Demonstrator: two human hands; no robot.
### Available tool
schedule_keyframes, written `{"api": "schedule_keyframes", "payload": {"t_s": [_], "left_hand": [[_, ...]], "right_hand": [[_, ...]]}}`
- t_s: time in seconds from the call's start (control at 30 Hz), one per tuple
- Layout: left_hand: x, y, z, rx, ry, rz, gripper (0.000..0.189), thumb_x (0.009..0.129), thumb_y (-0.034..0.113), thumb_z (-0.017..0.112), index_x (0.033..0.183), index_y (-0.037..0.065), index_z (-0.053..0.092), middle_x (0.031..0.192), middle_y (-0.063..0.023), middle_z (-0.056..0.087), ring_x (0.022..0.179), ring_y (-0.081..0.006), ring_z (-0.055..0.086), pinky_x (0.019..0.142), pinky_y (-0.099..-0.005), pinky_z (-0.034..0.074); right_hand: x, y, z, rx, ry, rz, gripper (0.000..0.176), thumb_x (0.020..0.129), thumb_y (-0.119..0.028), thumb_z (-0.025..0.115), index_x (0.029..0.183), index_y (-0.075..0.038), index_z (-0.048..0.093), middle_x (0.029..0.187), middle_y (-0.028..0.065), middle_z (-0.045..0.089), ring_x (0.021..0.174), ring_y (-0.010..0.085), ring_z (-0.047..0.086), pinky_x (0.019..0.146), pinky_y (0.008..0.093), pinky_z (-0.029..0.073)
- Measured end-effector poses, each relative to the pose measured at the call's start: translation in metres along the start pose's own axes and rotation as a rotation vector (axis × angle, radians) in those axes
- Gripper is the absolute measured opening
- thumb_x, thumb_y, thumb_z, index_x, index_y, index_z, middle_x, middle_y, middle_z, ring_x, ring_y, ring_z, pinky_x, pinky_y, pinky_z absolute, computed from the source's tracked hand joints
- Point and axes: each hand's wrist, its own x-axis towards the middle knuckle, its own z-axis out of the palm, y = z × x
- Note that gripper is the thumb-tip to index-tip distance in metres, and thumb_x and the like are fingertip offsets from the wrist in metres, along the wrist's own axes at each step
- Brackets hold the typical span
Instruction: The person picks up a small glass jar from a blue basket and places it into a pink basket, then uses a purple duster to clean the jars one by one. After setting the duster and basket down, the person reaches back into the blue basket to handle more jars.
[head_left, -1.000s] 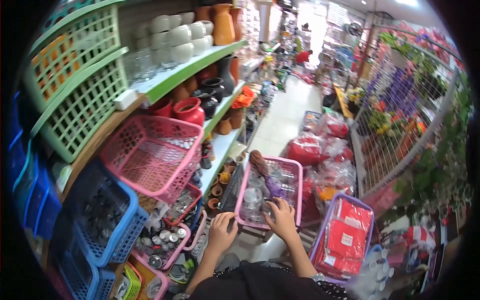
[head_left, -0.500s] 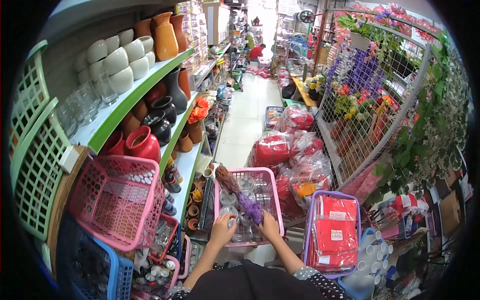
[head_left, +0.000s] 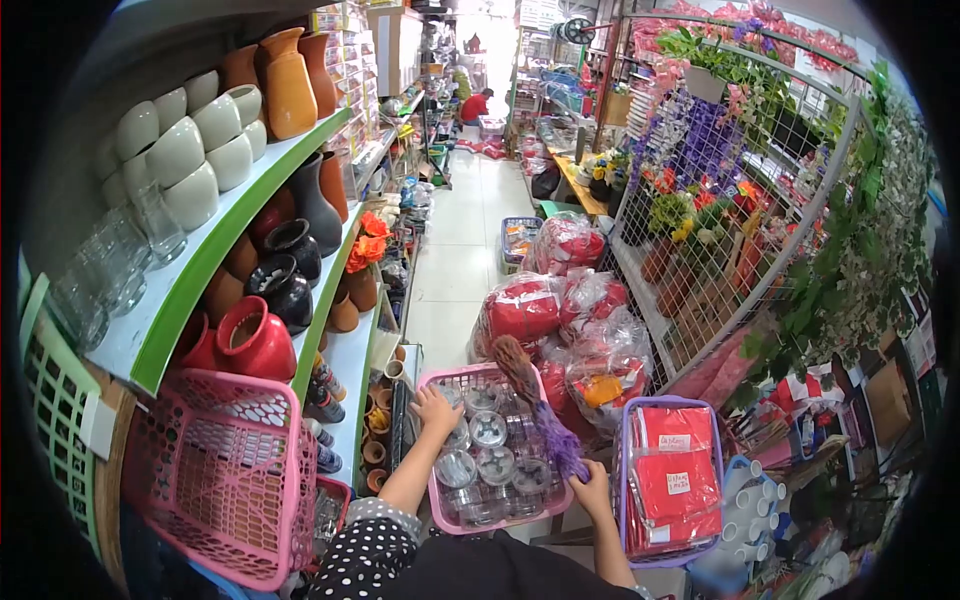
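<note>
A pink basket full of clear glass jars stands in front of me. My left hand is at its upper left corner, fingers spread over the glass there; nothing shows clearly gripped in it. At the basket's right side, my right hand is closed around the purple end of a fluffy duster. The duster's brown tip points up and away, leaning across the basket's right rim. Part of the grip is hidden behind the purple fluff.
Shelves at left hold white pots, a red vase and an orange vase. An upright pink basket is below. Bagged red goods and a purple basket of red packets are at right, beside a wire rack.
My left hand has moved up and left, from the middle of the basket to its upper left corner. My right hand has swung the duster right, uncovering the jars. The view has shifted.
</note>
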Motion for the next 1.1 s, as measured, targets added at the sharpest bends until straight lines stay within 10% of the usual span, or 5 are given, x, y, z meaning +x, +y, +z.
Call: {"api": "schedule_keyframes", "payload": {"t_s": [0.37,0.67,0.97,1.07,1.1], "left_hand": [[0.014,0.007,0.044,0.217,0.021,-0.012,0.098,0.079,0.058,0.049,0.139,-0.008,0.01,0.148,-0.0244,0.001,0.137,-0.0359,0.0,0.109,-0.0485,0.003],[0.009,0.004,0.048,0.042,0.097,0.069,0.087,0.082,0.049,0.051,0.138,-0.008,0.017,0.143,-0.03,0.014,0.134,-0.0412,0.013,0.108,-0.0465,0.01],[0.007,0.016,-0.018,-0.897,-0.007,0.018,0.075,0.084,0.043,0.049,0.141,0.011,0.013,0.132,-0.029,0.033,0.118,-0.0438,0.037,0.098,-0.0517,0.029],[-0.015,0.002,-0.056,-2.429,-0.98,0.009,0.061,0.085,0.048,0.036,0.133,0.009,0.036,0.126,-0.0207,0.044,0.106,-0.0396,0.048,0.081,-0.0445,0.045],[-0.03,0.011,-0.076,-2.514,-0.874,-0.161,0.062,0.084,0.051,0.034,0.122,0.005,0.049,0.116,-0.0191,0.053,0.103,-0.0392,0.05,0.08,-0.043,0.045]], "right_hand": [[-0.022,0.001,0.008,0.412,-0.097,0.45,0.031,0.072,-0.009,0.059,0.103,0.0,0.059,0.068,0.0016,0.054,0.051,0.0086,0.048,0.042,0.023,0.039],[0.002,-0.043,0.019,0.734,-0.223,0.581,0.024,0.08,-0.012,0.052,0.102,-0.004,0.054,0.073,0.0004,0.052,0.054,0.0082,0.046,0.044,0.0195,0.034],[-0.003,-0.073,-0.01,1.267,-0.452,0.598,0.017,0.084,-0.022,0.052,0.095,-0.009,0.052,0.073,0.0008,0.051,0.048,0.0092,0.042,0.042,0.0196,0.029],[-0.011,-0.085,-0.019,0.787,-0.238,0.668,0.021,0.085,-0.027,0.058,0.095,-0.009,0.053,0.071,0.0002,0.05,0.047,0.0079,0.041,0.042,0.0194,0.03],[-0.016,-0.064,-0.016,0.698,-0.284,0.507,0.025,0.086,-0.029,0.058,0.097,-0.007,0.055,0.073,-0.0001,0.053,0.052,0.0073,0.045,0.045,0.0202,0.034]]}}
